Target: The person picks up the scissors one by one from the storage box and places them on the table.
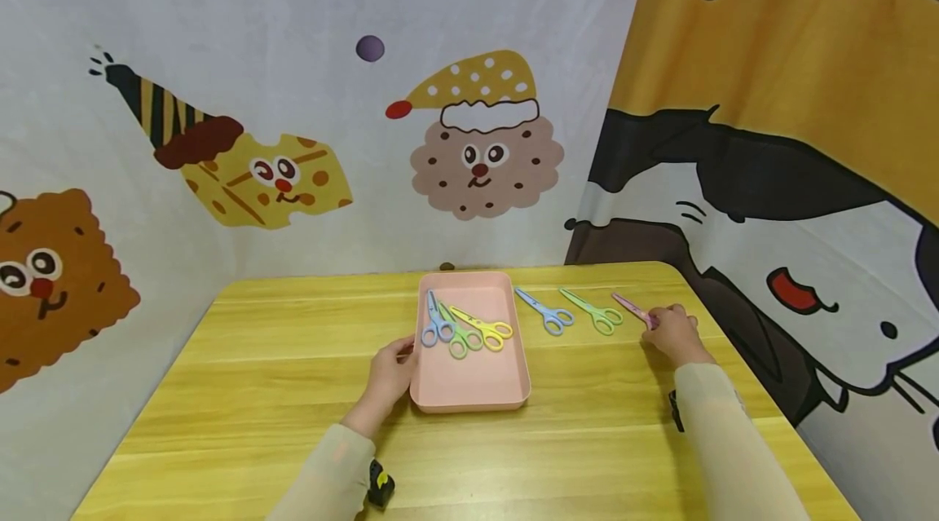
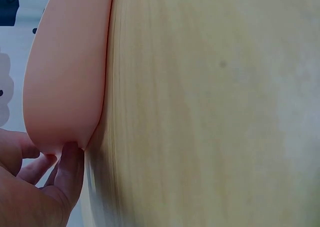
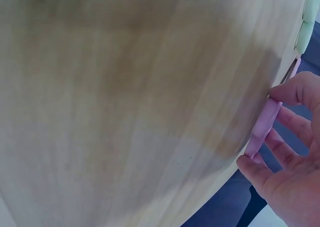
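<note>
A shallow pink tray (image 1: 469, 382) lies on the table, holding blue scissors (image 1: 438, 329), green scissors (image 1: 459, 341) and yellow scissors (image 1: 490, 330). At its left side, my left hand (image 1: 390, 374) grips the wall, with fingertips pressed against the plastic in the left wrist view. Over at the table's right, my right hand (image 1: 673, 332) holds pink scissors (image 1: 632, 308) by the handles. In the right wrist view the fingers bracket the pink handle (image 3: 263, 126) from both ends; in the head view the hand hides most of the handles.
Another pair of blue scissors (image 1: 546, 312) and another green pair (image 1: 592, 311) lie between the tray and my right hand, blades pointing away. The wooden table (image 1: 293, 390) ends at a printed cartoon curtain (image 1: 308, 81) behind and to the right.
</note>
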`<state>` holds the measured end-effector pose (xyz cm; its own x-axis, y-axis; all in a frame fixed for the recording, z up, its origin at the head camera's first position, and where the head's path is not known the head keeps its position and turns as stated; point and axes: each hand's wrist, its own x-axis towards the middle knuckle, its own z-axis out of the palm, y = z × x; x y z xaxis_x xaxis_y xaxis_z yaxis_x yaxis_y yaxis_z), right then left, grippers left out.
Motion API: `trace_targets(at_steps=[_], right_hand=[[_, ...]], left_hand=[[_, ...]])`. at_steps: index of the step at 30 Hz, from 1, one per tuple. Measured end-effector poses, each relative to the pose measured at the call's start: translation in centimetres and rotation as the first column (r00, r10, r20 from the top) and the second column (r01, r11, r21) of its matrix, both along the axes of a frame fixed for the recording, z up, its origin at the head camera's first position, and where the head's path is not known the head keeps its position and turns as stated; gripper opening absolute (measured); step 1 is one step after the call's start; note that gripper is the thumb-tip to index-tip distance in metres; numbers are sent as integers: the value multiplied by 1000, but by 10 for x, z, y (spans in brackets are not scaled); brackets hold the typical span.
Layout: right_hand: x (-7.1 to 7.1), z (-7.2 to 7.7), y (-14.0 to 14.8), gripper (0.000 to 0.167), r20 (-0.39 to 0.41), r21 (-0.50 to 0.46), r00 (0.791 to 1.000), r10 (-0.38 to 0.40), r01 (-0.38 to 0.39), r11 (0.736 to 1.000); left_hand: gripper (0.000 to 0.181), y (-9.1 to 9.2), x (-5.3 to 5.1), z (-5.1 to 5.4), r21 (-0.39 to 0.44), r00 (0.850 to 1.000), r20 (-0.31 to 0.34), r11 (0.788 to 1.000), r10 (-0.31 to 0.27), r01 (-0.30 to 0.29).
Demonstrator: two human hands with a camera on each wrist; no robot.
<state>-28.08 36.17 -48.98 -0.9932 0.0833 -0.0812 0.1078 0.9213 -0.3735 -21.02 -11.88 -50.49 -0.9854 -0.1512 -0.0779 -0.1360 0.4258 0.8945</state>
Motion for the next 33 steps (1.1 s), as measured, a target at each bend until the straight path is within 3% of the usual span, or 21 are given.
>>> trace_targets(at_steps=[13, 33], right_hand=[[-6, -5, 6, 41, -16, 35, 999, 47, -47, 998], [-4, -6, 3, 43, -9, 42, 999, 32, -32, 999]], left_hand=[[35, 1, 1, 1, -3, 1000, -14, 1000, -3, 3], [36, 0, 0, -1, 11, 1000, 1, 1000, 3, -3]])
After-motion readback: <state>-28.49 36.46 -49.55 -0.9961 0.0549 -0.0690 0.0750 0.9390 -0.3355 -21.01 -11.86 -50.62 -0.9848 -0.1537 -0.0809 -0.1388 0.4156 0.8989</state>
